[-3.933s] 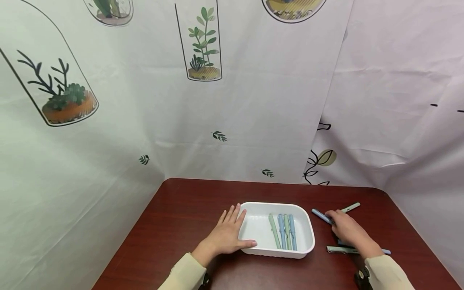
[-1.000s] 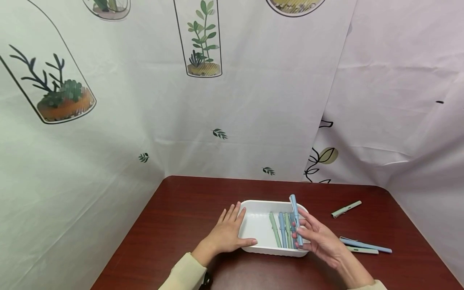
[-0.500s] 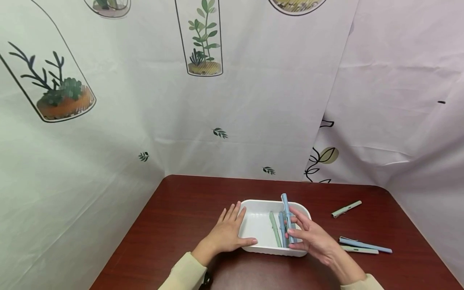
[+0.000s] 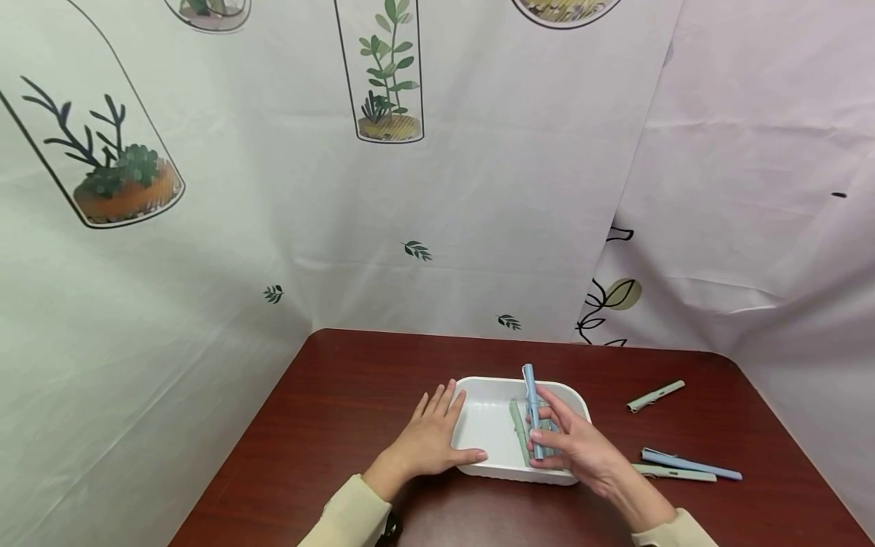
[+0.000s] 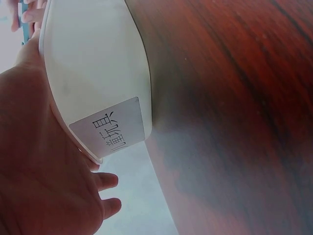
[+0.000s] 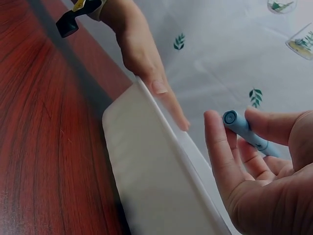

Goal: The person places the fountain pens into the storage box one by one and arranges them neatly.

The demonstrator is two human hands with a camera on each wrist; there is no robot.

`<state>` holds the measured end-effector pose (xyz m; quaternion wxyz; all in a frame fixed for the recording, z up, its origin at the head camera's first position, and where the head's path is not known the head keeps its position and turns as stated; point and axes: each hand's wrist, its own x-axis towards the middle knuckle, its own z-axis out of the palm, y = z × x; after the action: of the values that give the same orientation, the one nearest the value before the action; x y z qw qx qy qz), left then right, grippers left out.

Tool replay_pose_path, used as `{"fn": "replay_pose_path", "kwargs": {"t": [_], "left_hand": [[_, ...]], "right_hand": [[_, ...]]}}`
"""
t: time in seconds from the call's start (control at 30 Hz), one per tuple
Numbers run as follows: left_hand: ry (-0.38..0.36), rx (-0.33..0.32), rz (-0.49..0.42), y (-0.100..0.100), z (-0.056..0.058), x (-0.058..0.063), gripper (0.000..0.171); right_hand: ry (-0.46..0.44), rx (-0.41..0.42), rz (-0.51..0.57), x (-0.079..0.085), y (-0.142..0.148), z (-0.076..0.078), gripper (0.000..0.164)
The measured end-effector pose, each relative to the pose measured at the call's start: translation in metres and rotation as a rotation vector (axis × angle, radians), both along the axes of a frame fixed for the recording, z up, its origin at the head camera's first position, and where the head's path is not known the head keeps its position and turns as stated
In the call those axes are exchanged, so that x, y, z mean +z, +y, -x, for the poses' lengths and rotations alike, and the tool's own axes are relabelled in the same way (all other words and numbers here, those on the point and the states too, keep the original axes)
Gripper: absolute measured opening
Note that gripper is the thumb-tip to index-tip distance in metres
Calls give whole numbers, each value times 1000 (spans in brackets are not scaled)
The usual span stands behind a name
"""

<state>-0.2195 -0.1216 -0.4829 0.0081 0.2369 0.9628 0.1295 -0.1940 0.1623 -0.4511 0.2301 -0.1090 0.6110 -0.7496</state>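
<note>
Over the white plastic tray (image 4: 484, 425), my right hand (image 4: 588, 452) pinches a light blue pen (image 4: 532, 406) between thumb and fingers, cap end tilted up. The right wrist view shows the pen's round end (image 6: 231, 118) between thumb and fingertips. Below it in the tray lies a green pen (image 4: 517, 427); the pens to its right are mostly hidden by the hand. My left hand (image 4: 425, 447) rests on the tray's left rim, fingers spread straight and thumb along the near edge. In the left wrist view, the tray's outer wall (image 5: 93, 58) bears a label with characters.
Right of the tray, a green pen (image 4: 656, 396) lies alone on the dark red wooden table (image 4: 383, 365). Nearer, a blue pen (image 4: 693, 463) lies beside another green pen (image 4: 683, 475). A white curtain (image 4: 478, 213) with plant prints hangs behind the table.
My right hand has lifted the blue pen off the table at the right and carried it over the tray, shifting left during the last second. The left hand has stayed on the rim.
</note>
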Motion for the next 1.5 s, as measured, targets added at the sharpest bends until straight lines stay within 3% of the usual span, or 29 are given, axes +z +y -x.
{"fn": "replay_pose_path", "kwargs": {"t": [0.63, 1.5], "left_hand": [[0, -8, 2, 0, 2, -2, 111], [-4, -4, 1, 0, -2, 2, 113]], "right_hand": [[-32, -59, -51, -8, -22, 12, 80], [-69, 10, -96, -10, -47, 24, 76]]}}
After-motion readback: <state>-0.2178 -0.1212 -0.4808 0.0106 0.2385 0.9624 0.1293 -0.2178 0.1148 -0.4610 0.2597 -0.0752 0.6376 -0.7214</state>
